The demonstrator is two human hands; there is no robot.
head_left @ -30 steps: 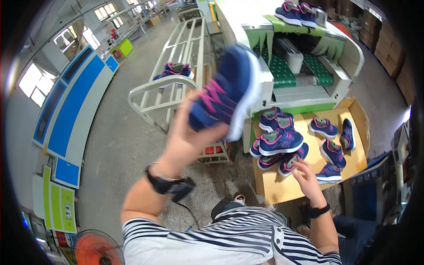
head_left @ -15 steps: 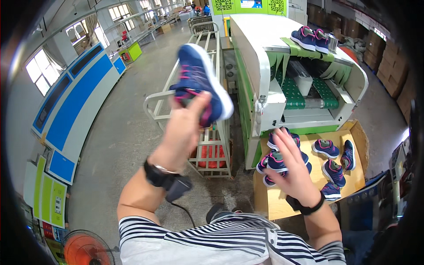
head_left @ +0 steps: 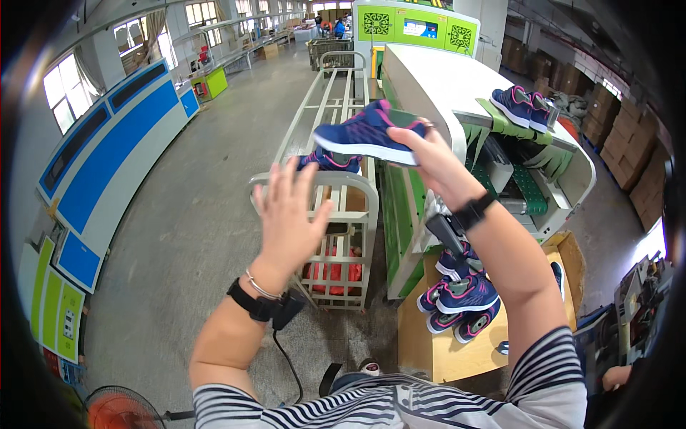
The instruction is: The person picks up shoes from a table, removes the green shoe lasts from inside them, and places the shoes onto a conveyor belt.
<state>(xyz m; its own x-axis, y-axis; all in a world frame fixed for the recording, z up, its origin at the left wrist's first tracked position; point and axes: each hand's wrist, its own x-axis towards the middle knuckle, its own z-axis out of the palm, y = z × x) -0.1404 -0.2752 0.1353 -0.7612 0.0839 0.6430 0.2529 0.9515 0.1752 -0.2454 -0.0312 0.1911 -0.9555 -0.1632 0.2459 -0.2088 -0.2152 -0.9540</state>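
Observation:
A navy sneaker [head_left: 364, 136] with pink trim and a white sole is held out over the metal rack [head_left: 371, 196], its toe to the left. My right hand [head_left: 439, 161] grips it at the heel and collar. Fingers spread, my left hand [head_left: 289, 222] is raised in front of the rack's near end, holding nothing. Just beyond those fingertips another navy sneaker [head_left: 336, 160] rests on the rack, partly hidden by the hand and the held sneaker.
Several matching sneakers [head_left: 468, 294] are heaped on a wooden table [head_left: 414, 343] at the right. A white and green conveyor machine [head_left: 446, 82] stands behind it, with a pair of sneakers [head_left: 522, 107] on top. An orange fan [head_left: 121, 411] is at lower left; another person's hand [head_left: 616, 377] shows at right.
My left hand has let go of the sneaker it held and is lower, fingers spread. My right hand has moved up and left from the table and now holds a sneaker.

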